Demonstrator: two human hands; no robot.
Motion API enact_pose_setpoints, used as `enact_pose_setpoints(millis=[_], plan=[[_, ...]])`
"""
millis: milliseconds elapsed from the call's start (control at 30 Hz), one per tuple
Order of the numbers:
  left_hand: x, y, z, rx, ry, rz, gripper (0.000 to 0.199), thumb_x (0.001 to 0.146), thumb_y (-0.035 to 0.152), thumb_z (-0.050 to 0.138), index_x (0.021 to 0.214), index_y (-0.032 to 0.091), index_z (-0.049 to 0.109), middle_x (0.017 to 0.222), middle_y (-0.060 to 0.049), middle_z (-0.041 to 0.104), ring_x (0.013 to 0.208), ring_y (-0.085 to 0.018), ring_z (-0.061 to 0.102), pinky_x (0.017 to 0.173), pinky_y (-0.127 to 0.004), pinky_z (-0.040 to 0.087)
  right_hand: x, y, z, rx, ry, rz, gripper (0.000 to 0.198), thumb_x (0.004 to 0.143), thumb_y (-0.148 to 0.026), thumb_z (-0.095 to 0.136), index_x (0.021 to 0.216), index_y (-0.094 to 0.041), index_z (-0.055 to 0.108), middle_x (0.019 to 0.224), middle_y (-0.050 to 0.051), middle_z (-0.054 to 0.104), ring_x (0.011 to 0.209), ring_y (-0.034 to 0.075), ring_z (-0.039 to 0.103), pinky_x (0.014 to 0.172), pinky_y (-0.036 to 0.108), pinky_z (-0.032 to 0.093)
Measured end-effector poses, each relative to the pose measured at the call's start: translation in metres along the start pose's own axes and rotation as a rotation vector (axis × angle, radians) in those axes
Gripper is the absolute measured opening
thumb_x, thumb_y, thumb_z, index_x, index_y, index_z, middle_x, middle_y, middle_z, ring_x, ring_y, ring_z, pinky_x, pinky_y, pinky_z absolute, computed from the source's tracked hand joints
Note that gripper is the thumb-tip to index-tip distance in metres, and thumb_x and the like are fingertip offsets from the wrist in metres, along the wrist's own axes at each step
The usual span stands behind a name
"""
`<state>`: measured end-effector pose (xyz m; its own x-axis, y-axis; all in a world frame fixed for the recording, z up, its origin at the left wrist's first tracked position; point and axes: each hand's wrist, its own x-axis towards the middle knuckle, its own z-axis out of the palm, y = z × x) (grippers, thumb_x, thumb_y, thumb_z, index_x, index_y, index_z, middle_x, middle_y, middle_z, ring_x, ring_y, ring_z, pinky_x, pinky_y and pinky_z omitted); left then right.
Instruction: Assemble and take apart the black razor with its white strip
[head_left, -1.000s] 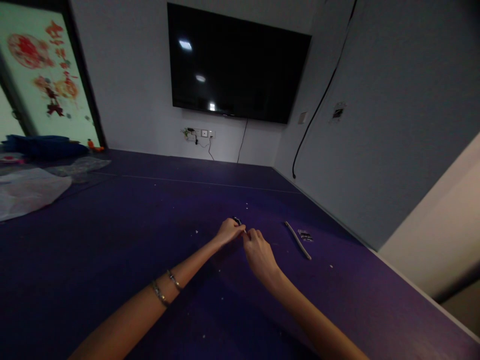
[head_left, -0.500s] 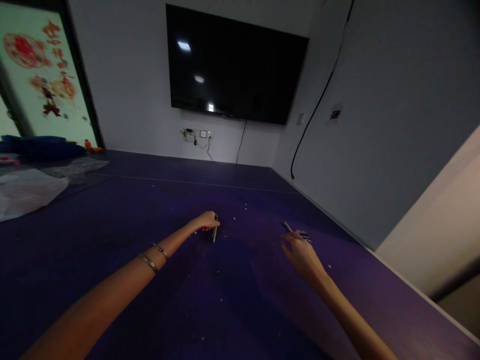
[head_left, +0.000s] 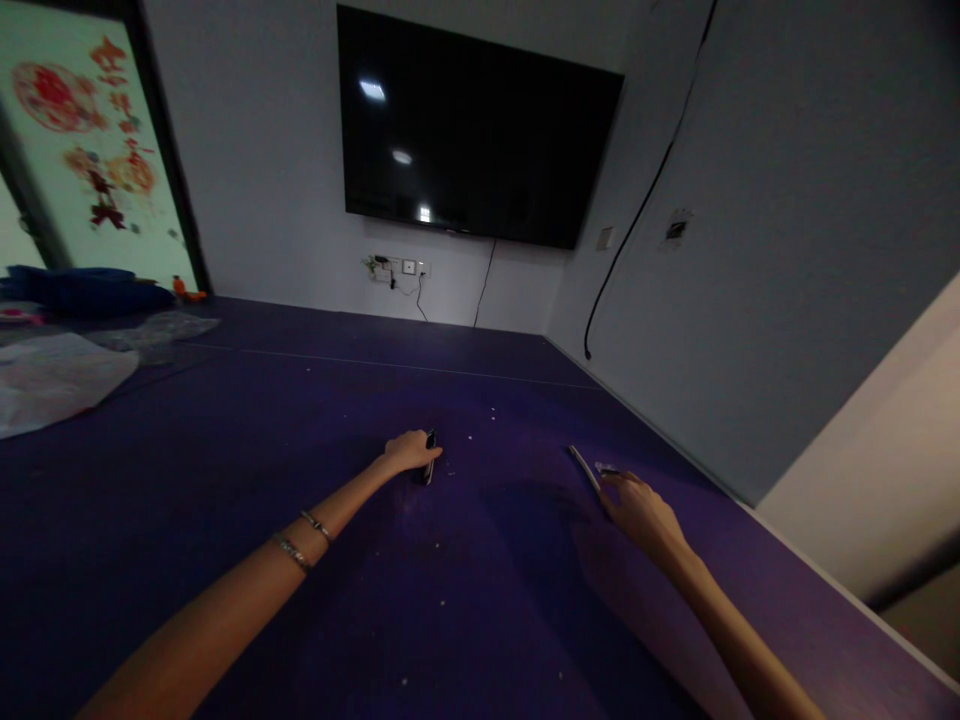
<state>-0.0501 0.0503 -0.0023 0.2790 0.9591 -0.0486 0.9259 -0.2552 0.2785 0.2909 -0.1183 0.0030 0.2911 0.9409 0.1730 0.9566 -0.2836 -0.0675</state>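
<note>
My left hand (head_left: 409, 452) is closed around a narrow black device with a pale edge (head_left: 430, 468), which looks like a stapler, standing on the purple surface (head_left: 465, 550). The fingers hide much of it. Off to the right, my right hand (head_left: 641, 508) has its fingertips closed at a small dark piece with a clear part (head_left: 606, 469); its kind is too small to tell. Just left of these fingertips lies a thin grey strip (head_left: 582, 466), slanting on the surface, its near end close to my thumb.
Small white bits (head_left: 470, 437) are scattered over the surface. At the left lie a white plastic bag (head_left: 64, 380) and a dark blue cloth bundle (head_left: 90, 290). A television (head_left: 480, 130) hangs on the wall, and a black cable (head_left: 637, 215) dangles at the right.
My right hand has moved slightly right and back, off the grey strip, and its fingers have closed on the small dark piece. My left hand stays at the black device, its grip shifted a little.
</note>
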Motion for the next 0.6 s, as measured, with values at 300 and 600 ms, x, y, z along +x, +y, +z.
enact_pose_setpoints(millis=[300, 600], plan=[[-0.021, -0.003, 0.010, 0.003, -0.015, 0.011, 0.032, 0.071, 0.046, 0.050, 0.079, 0.018, 0.063, 0.083, -0.010, 0.067, 0.081, -0.024, 0.062, 0.064, -0.028, 0.042, 0.022, 0.017, 0.006, -0.072, -0.191, 0.032, 0.042, 0.085, -0.047, 0.034, 0.096, -0.017, 0.061, 0.095, 0.015, 0.065, 0.085, 0.028, 0.063, 0.066, 0.034, 0.043], [-0.018, -0.002, 0.012, -0.020, 0.008, 0.055, 0.024, 0.072, 0.039, 0.050, 0.070, 0.019, 0.063, 0.077, -0.007, 0.066, 0.074, -0.020, 0.062, 0.061, -0.025, 0.041, 0.039, 0.020, 0.021, -0.076, -0.284, -0.074, 0.040, 0.088, -0.036, 0.030, 0.087, -0.013, 0.063, 0.092, 0.016, 0.066, 0.084, 0.026, 0.064, 0.062, 0.029, 0.040]])
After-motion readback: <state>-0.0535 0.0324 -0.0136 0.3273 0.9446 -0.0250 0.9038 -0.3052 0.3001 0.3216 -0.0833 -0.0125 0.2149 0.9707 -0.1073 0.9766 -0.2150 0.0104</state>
